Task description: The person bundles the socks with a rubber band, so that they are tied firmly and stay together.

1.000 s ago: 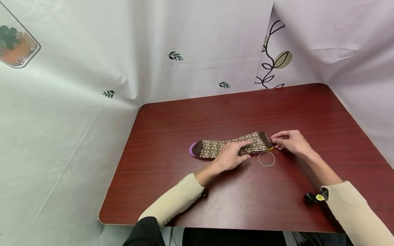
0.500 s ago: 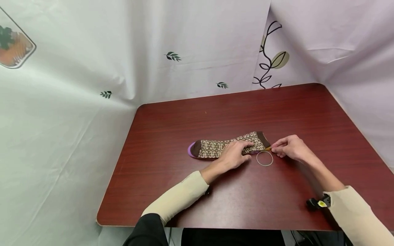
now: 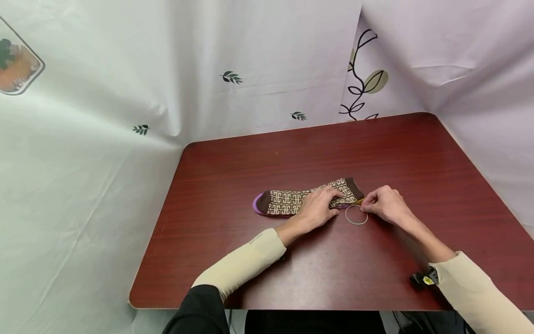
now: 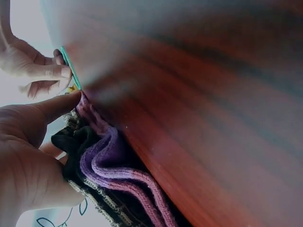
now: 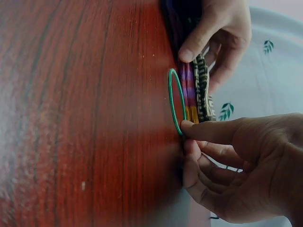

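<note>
The right hand (image 3: 385,205) pinches the thin ring (image 5: 172,99) on the table (image 3: 325,273). Just behind the ring lies the patterned sock (image 3: 288,202), under the left hand (image 3: 314,209) with its thumb and fingers apart. Farther is the white cloth (image 3: 267,51).

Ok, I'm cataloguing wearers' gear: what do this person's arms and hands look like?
The left hand and right hand are ungloved. The left sleeve is cream, with a faint, unreadable marking near the wrist and black cloth further up. The right sleeve is cream too, with a black device bearing a yellow label near the wrist.
</note>
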Tool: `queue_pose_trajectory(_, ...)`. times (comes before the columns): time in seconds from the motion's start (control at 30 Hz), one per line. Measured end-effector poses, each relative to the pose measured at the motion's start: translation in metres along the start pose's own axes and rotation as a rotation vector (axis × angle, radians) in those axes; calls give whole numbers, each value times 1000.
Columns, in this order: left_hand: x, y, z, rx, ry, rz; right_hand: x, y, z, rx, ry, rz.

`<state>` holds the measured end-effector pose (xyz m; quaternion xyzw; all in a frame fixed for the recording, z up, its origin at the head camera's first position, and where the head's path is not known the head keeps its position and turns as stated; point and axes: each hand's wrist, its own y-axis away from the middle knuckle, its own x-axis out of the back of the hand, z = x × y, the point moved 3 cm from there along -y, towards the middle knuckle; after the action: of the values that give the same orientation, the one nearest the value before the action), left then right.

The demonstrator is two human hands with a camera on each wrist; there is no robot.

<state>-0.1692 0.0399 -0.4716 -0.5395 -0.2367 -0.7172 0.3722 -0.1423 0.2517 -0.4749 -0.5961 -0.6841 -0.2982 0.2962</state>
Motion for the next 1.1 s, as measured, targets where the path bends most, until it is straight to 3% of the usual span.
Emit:
queue_pose_trajectory(0.3, -2, 1, 2, -54, -76, 35, -2, -4, -5, -1, 25, -54)
queue_pose_trajectory(0.43, -2, 0, 5, -69, -117, 56, 4, -5, -5, -21, -61, -107)
queue_pose_trajectory(0.67, -4, -3, 8, -100, -203, 82, 5, -3, 0, -37, -453, -244)
queue_pose_trajectory(0.8, -4, -5, 8, -103, -240, 102, 4, -3, 1, -16, -688, -283)
queue_pose_trajectory(1.1, -6, -8, 8, -93, -261, 88, 3, -3, 1, 4, -1161, -417)
